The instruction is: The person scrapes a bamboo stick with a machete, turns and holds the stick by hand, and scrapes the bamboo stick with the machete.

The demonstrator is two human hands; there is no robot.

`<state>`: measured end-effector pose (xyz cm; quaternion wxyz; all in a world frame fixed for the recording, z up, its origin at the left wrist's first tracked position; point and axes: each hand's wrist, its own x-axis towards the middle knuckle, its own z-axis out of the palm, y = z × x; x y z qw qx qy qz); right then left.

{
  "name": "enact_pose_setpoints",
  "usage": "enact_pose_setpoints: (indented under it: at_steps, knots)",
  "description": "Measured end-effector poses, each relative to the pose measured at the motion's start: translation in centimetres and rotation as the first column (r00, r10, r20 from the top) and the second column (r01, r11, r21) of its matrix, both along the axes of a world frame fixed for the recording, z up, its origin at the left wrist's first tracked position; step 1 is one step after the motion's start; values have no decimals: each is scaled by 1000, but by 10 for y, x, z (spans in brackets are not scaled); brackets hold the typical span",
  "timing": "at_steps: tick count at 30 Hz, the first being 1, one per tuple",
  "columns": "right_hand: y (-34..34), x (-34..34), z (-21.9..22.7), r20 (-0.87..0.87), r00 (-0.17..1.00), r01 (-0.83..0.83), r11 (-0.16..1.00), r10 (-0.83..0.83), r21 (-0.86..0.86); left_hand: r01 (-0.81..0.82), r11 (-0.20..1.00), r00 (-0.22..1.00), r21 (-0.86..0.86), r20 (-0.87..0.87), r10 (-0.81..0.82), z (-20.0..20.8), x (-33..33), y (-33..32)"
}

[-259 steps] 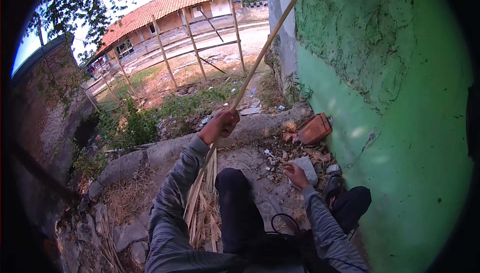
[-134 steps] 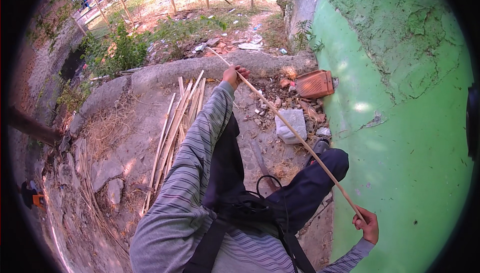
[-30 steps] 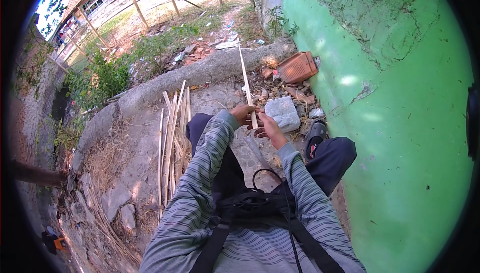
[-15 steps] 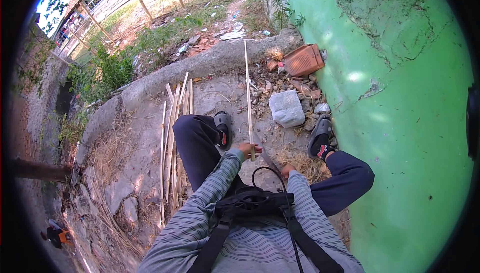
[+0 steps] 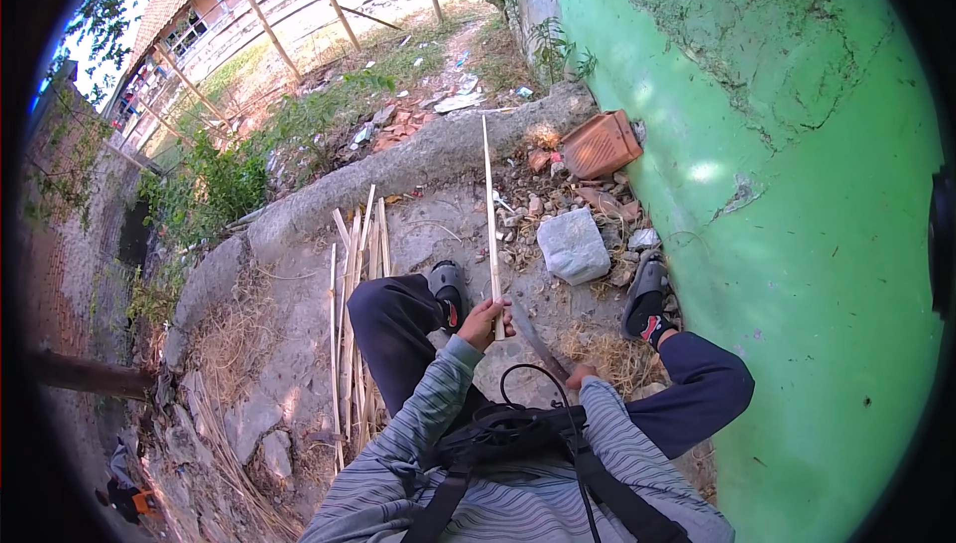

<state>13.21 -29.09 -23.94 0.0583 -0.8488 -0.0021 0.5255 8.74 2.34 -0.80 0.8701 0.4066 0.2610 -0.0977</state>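
Note:
My left hand (image 5: 485, 324) is closed round the near end of a long pale bamboo strip (image 5: 491, 215), which points away from me toward the low kerb. My right hand (image 5: 580, 376), partly hidden by its cuff, grips a machete whose greyish blade (image 5: 538, 344) slants up and left. The blade's far end lies close beside the strip and my left fingers; whether they touch I cannot tell. To the left of my bent knee several similar strips (image 5: 351, 344) lie in a loose bundle on the ground.
A pale stone block (image 5: 573, 246) sits between my feet, nearer the right one. Behind it a terracotta tile (image 5: 601, 145) leans by the green wall (image 5: 797, 284). A rough concrete kerb (image 5: 388, 167) crosses ahead. A black cable (image 5: 513, 372) loops near my right hand.
My left hand and the bamboo strip have shifted slightly toward me. The whole view has tilted a little. Both hands keep their hold.

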Motion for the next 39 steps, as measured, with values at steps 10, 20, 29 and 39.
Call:
enact_pose_setpoints:
  at_steps: [10, 20, 29, 39]
  knots:
    - [41, -19, -30, 153, 976, -134, 980, 156, -145, -14, 919, 1000, -393, -20, 7, 45, -13, 34]
    - [51, -38, -27, 253, 910, -265, 930, 328, -253, -150, 882, 989, -447, -60, 138, 70, -12, 25]
    - [81, -43, -32, 66, 808, -537, 778, 586, -328, -164, 951, 981, -264, -141, 130, 76, -14, 22]
    - [94, -4, 18, 32, 968, -250, 962, 248, 107, 33, 843, 989, 536, -140, 51, 104, -28, 7]
